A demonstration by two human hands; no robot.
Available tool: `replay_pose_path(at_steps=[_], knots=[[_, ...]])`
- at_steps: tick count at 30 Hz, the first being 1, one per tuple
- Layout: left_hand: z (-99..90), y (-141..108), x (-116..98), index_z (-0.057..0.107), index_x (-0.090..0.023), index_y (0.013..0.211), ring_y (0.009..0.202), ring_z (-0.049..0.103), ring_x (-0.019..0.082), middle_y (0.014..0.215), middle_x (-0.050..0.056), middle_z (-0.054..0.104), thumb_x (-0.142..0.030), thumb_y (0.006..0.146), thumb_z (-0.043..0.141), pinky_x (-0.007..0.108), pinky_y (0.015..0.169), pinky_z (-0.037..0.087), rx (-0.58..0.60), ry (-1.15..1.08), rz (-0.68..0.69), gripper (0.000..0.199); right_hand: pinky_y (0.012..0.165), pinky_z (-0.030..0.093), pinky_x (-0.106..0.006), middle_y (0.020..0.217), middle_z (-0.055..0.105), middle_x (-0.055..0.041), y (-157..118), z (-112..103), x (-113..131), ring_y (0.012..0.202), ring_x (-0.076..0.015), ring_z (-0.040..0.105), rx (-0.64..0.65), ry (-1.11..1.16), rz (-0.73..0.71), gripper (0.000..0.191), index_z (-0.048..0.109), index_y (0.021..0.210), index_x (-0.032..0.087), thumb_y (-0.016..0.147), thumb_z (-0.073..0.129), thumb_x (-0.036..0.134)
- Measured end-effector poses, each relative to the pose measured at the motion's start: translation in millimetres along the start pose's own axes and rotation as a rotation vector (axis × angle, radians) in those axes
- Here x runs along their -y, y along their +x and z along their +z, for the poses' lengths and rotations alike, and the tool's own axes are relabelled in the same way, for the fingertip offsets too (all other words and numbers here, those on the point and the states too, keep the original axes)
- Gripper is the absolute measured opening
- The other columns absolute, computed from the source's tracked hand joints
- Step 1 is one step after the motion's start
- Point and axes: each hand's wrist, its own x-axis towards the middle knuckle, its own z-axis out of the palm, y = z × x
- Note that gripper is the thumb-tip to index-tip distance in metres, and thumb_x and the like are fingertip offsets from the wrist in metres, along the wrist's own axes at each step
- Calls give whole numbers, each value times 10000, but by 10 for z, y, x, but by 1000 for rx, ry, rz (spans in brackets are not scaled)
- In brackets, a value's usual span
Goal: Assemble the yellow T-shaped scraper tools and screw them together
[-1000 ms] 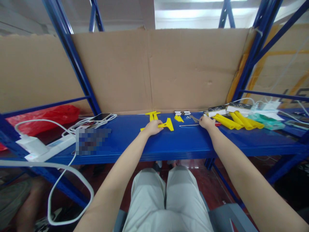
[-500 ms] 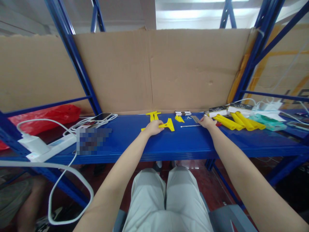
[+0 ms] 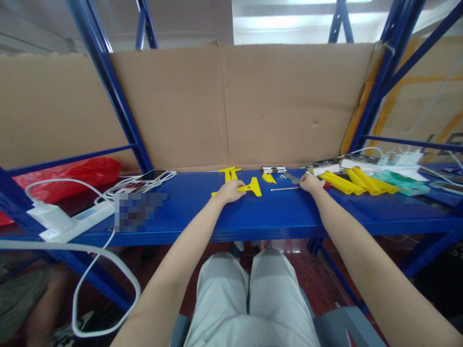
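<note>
My left hand (image 3: pixel 230 191) is closed round the handle of a yellow scraper (image 3: pixel 254 187), its wide head pointing right. Pinched in the fingers of my right hand (image 3: pixel 310 182) is a flat grey metal plate (image 3: pixel 292 178), tilted over the blue shelf top. Just below that hand lies a screwdriver (image 3: pixel 285 189) with a long thin shaft; part of it is hidden by the hand. Yellow scraper heads (image 3: pixel 227 171) lie behind my left hand. Between the hands sit small yellow pieces (image 3: pixel 268 178) and tiny metal parts (image 3: pixel 282 177).
Yellow tubes (image 3: pixel 365 182) and small boxes (image 3: pixel 326 166) lie on the right, beside a green plastic bag (image 3: pixel 403 183). A white power strip (image 3: pixel 79 222), cables and a red bag (image 3: pixel 72 178) are on the left. Cardboard (image 3: pixel 224 106) stands behind the shelf.
The metal plate in my right hand has turned a little, showing at a different slant. My left hand and the scraper have stayed in place.
</note>
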Motion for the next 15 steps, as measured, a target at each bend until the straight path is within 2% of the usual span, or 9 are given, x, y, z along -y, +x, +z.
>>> replay_pose_path(at_steps=[4, 10, 15], knots=[[2, 3, 10, 705, -161, 1100, 1079, 639, 273, 1145, 116, 704, -255, 817, 633, 362, 949, 482, -2, 14, 0, 307, 967, 368, -523, 1085, 692, -92, -90, -69, 74, 1085, -284, 603, -41, 54, 21, 269, 722, 993, 235, 809, 532, 184], [20, 16, 30, 708, -167, 1079, 1072, 646, 257, 1125, 99, 707, -247, 804, 641, 337, 935, 487, -10, 11, 10, 294, 952, 379, -503, 1029, 705, -98, -123, -107, 120, 1049, -285, 614, -129, 154, 21, 263, 722, 938, 214, 793, 510, 159], [39, 24, 51, 703, -178, 1083, 1071, 643, 248, 1135, 86, 712, -264, 805, 648, 326, 934, 486, -25, 13, 13, 296, 886, 434, -429, 976, 714, -104, -89, -84, 144, 988, -273, 629, -197, 246, -86, 206, 708, 879, 197, 806, 517, 216]])
